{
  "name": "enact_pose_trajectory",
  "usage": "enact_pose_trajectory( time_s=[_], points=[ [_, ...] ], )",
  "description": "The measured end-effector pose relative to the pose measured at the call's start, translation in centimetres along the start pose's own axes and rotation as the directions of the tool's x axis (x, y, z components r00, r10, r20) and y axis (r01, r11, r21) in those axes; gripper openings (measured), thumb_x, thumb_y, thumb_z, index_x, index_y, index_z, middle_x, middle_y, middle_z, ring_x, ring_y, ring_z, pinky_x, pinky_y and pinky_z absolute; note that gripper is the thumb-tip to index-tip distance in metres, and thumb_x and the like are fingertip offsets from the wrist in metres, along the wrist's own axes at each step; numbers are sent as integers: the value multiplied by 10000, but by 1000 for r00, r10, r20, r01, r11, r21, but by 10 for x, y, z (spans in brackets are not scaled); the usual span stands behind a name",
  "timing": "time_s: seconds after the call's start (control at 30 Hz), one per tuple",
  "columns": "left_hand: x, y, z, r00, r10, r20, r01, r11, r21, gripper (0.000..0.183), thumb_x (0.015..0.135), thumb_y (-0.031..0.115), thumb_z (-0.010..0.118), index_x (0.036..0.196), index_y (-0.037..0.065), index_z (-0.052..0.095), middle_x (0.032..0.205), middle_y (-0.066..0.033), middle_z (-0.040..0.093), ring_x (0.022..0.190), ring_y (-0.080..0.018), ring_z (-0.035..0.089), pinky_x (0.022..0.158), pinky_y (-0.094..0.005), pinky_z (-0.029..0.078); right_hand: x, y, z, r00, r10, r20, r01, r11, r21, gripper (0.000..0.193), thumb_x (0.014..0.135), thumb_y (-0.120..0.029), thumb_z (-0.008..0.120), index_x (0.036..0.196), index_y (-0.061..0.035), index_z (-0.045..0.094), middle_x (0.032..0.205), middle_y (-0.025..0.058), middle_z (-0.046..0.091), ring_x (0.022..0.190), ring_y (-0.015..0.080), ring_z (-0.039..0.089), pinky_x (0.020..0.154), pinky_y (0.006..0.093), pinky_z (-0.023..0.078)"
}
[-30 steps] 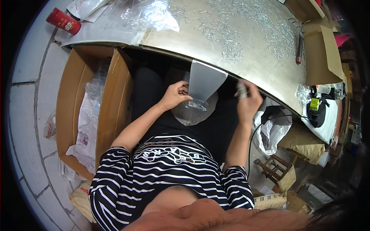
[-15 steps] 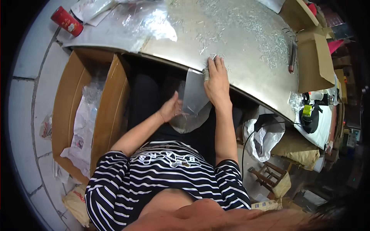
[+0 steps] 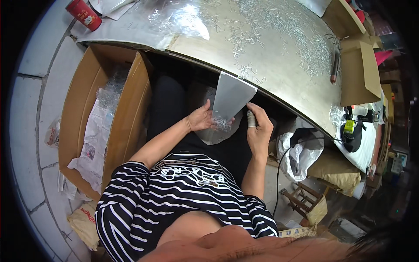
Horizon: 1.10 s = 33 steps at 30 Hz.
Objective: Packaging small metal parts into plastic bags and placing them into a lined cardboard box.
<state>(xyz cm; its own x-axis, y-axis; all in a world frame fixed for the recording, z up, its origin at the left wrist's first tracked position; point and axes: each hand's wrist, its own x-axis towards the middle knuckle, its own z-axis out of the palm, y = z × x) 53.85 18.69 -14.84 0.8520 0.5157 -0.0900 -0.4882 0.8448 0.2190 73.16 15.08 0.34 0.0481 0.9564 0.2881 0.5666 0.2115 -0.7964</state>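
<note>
Many pins [image 3: 222, 125] are lying over the unclenched left hand [image 3: 200, 118], below a chute [image 3: 234, 94] at the table [image 3: 198, 47] (likely light, bendy, best held by its sides). Right hand [image 3: 260, 131] is hovering alongside, grip unclear.

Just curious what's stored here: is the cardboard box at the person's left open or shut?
Open: the cardboard box has nothing across its top, so whitish paper and clear plastic show inside.
</note>
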Motion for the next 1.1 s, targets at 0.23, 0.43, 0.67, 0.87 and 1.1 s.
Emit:
enact_pose_trajectory(
  time_s=[0.23,0.43,0.67,0.87,1.1],
  points=[
    [-8,1,10,945,102,-311,108,799,591,415,715,-3,751,1117,-9,650,1054,-61,684,944,-138,635,906,-279,485,74,-1,9,989,-126,75,142,943,-302,497,877,-217,655,1354,-182,515,1475,134,379,1372,356,330,1088,445,332],
    [-12,7,1,944,127,-306,162,628,761,393,694,-56,717,1082,-29,659,1017,-57,692,904,-126,640,855,-263,497,92,14,65,929,-285,238,371,718,-589,457,875,-126,588,1325,-88,513,1431,167,411,1339,391,350,1089,466,316],
    [-22,11,-31,977,56,-208,121,659,743,476,683,-163,616,1143,-43,603,1076,-67,671,967,-129,634,847,-257,500,10,-17,18,973,-149,179,198,935,-296,334,846,49,534,1168,-18,592,1223,161,584,1157,336,548,969,374,449],
    [-9,1,-4,970,144,-195,39,703,710,436,696,-110,716,1112,-44,605,1039,-81,673,943,-142,639,818,-273,527,-18,12,16,996,24,84,-25,1000,16,371,818,150,484,1145,12,594,1078,176,644,1030,282,639,901,318,489],
    [-20,-6,-18,961,124,-246,113,637,762,443,733,-2,763,1149,-22,612,954,-70,685,868,-120,656,682,-277,566,-31,22,50,827,82,556,-37,995,-91,371,760,39,513,1103,-38,632,1047,242,634,1019,402,596,855,443,482]
  ],
)
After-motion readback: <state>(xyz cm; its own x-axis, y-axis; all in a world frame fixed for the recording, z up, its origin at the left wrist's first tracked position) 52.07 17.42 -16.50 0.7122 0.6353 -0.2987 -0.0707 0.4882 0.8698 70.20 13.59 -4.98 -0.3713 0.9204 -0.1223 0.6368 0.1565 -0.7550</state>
